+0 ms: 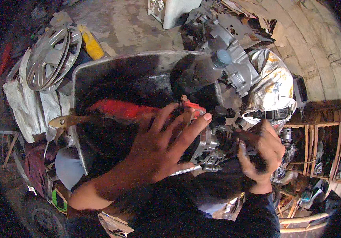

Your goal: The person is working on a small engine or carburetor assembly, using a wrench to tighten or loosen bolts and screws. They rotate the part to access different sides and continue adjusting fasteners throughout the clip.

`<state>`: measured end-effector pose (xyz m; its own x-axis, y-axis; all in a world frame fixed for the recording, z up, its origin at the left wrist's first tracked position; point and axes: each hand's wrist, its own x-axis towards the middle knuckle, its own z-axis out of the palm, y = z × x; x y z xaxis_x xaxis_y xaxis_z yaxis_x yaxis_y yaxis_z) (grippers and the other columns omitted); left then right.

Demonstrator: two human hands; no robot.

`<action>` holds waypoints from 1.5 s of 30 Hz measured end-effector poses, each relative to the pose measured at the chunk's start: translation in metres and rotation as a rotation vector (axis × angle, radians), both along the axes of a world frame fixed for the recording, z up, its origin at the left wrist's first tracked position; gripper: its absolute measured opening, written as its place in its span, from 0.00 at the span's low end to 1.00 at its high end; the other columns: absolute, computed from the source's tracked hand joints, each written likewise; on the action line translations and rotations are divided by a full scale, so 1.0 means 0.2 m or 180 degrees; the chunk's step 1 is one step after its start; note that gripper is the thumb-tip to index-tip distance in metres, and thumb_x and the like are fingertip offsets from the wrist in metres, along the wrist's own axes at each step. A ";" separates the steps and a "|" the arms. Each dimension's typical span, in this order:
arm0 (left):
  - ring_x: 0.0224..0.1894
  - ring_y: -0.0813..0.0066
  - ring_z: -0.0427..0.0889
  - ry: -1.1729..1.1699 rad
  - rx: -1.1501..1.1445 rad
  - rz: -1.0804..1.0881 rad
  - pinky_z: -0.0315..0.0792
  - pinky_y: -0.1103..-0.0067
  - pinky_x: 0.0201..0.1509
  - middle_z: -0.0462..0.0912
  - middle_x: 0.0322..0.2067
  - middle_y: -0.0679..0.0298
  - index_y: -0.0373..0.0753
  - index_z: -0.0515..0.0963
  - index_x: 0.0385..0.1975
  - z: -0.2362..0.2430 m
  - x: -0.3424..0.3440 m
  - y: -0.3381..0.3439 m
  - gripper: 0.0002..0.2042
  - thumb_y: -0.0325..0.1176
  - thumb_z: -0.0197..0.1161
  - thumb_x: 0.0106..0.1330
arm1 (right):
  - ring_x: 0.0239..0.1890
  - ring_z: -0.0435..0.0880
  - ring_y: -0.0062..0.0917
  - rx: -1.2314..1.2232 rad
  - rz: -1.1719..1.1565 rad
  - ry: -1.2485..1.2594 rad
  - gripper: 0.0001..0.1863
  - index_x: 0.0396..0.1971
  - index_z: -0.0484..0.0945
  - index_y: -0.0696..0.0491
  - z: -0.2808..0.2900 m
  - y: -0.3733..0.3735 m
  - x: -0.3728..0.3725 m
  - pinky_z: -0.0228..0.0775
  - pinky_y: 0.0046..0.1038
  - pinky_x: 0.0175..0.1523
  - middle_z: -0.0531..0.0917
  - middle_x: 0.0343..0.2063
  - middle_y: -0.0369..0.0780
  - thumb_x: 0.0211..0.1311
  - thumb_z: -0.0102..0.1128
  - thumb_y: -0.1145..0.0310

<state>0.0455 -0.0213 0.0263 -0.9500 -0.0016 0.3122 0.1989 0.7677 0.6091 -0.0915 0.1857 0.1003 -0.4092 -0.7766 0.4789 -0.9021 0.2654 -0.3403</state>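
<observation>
My left hand (158,144) stretches over a dark, square-cornered tub (74,85), fingers spread, the fingertips near a small red piece (194,107). A long red object (119,109) lies in the tub, partly beneath this hand. Close to the left thumb is a metal mechanical part (210,158) with shiny fittings; its kind is unclear. My right hand (263,152), smeared by motion, is curled closed at the right end of that part. What its fingers grip is too dark and blurred to make out.
A wooden-handled brush (73,120) lies across the tub's left rim. At its far right stands a clear bottle (202,73) with a blue-grey cap. Beyond are a metal engine casing (238,67) and a white sack (269,83). Wheel covers (49,59) are stacked at left.
</observation>
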 end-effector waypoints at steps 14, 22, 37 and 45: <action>0.62 0.47 0.72 0.0413 0.0072 0.0113 0.65 0.57 0.58 0.76 0.62 0.53 0.46 0.61 0.77 0.00 0.03 0.00 0.55 0.48 0.80 0.43 | 0.39 0.80 0.42 0.1433 0.0637 0.0653 0.15 0.34 0.77 0.59 0.07 -0.13 0.04 0.78 0.40 0.40 0.78 0.33 0.46 0.42 0.63 0.73; 0.59 0.53 0.73 0.0565 0.0163 0.0086 0.63 0.59 0.58 0.76 0.60 0.55 0.46 0.60 0.77 -0.01 0.02 0.00 0.56 0.44 0.82 0.41 | 0.39 0.79 0.47 0.1351 0.0433 0.0509 0.15 0.35 0.76 0.60 0.05 -0.10 0.09 0.74 0.45 0.41 0.79 0.34 0.49 0.43 0.65 0.77; 0.55 0.54 0.72 0.0600 -0.0013 0.0071 0.62 0.58 0.57 0.76 0.59 0.58 0.45 0.62 0.76 -0.01 0.03 0.03 0.54 0.45 0.81 0.42 | 0.29 0.77 0.41 0.0505 0.0051 -0.1170 0.04 0.31 0.79 0.63 -0.05 0.03 0.06 0.69 0.34 0.37 0.78 0.26 0.47 0.57 0.65 0.84; 0.57 0.56 0.70 0.0507 -0.0060 0.0085 0.60 0.57 0.59 0.73 0.63 0.60 0.44 0.63 0.75 -0.02 0.03 0.03 0.52 0.49 0.79 0.45 | 0.27 0.78 0.43 0.0325 0.0241 -0.1339 0.05 0.30 0.78 0.63 -0.07 0.06 0.05 0.68 0.38 0.34 0.77 0.24 0.48 0.57 0.67 0.82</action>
